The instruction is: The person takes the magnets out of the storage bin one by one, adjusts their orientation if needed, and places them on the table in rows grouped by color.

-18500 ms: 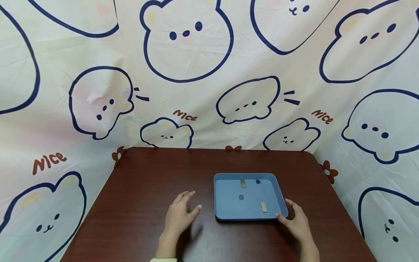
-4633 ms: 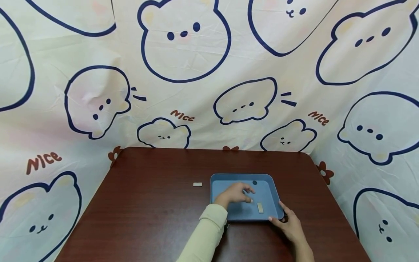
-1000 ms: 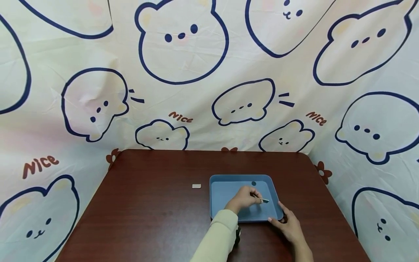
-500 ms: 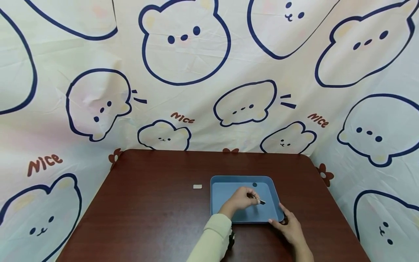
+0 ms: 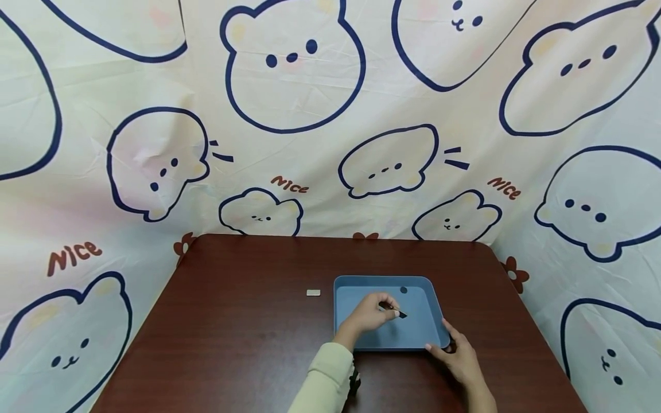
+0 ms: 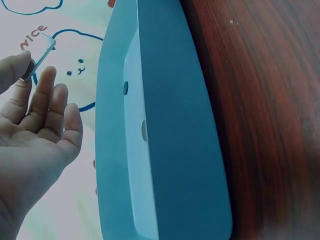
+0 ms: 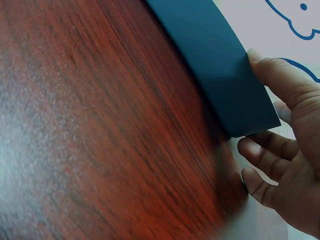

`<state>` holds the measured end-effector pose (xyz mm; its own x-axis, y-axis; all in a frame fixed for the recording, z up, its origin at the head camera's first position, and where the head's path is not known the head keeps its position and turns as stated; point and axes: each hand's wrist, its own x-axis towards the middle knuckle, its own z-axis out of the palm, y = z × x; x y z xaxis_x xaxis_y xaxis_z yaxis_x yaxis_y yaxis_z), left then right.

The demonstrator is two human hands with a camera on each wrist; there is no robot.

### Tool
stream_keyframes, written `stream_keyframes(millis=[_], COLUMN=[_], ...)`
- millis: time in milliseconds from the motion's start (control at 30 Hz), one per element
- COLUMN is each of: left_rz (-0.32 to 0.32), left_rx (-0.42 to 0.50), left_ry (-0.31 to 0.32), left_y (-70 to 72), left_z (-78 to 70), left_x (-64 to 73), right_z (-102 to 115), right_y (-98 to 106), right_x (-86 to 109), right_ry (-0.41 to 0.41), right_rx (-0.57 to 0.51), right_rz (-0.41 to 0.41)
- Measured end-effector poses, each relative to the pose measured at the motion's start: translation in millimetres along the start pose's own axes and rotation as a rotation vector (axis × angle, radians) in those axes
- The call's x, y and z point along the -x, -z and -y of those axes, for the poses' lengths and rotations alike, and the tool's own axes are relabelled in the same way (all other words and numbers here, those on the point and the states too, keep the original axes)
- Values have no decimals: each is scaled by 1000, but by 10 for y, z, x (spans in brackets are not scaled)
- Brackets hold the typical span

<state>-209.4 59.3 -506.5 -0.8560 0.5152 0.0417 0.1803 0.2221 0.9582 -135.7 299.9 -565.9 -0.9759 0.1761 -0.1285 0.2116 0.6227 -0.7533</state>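
Observation:
My left hand (image 5: 373,312) is over the blue tray (image 5: 423,338), thumb and fingertips pinching a small thin rectangular strip (image 5: 403,314). In the left wrist view this strip (image 6: 44,57) slants up from the fingertips, pale on one face. A dark round disc (image 5: 403,289) lies on the tray floor near the back; a second disc (image 6: 144,130) shows in the left wrist view, hidden behind the hand from the head. My right hand (image 5: 458,355) holds the tray's front right corner, thumb at the rim and fingers around the side. Left of the tray, a pale rectangular strip (image 5: 313,292) lies flat.
The brown wooden table (image 5: 248,344) extends left of and in front of the tray. A cloth with bear drawings (image 5: 294,86) hangs behind the table and along both sides.
Since the earliest frame, one strip has gone from tray to table, and my left hand has lifted the other. Over the last second it moves left with it. My right hand stays at the corner.

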Motion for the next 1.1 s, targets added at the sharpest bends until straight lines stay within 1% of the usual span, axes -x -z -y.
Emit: stream_keyframes(millis=[167,433,533,600,700,867,933,967,1000,1100], left_rz=[-22,-106,-121,-126,-133,-186,-198,-199,-198,-208], left_rx=[12,42,64,72,72,62,52,57,56,60], left_ry=[-11,-26,-37,-46,-39,-49,-53,-54,-40,-28], left_y=[68,196,255,310,392,483,530,562,597,690], left_z=[11,42,43,-39,-178,-127,-109,-142,-172,-158], left_x=[76,166,210,271,374,433,463,497,527,578], right_z=[-13,-9,-6,-4,0,4,5,5,5,0], right_y=[1,10,13,13,11,10,14,16,18,19], right_x=[2,4,4,5,4,6,11,15,18,18], right_ry=[0,11,12,13,14,12,15,17,20,21], right_rx=[-13,-21,-20,-16,-13,-16,-19,-19,-18,-19], right_rz=[8,7,9,8,7,9,7,7,5,4])
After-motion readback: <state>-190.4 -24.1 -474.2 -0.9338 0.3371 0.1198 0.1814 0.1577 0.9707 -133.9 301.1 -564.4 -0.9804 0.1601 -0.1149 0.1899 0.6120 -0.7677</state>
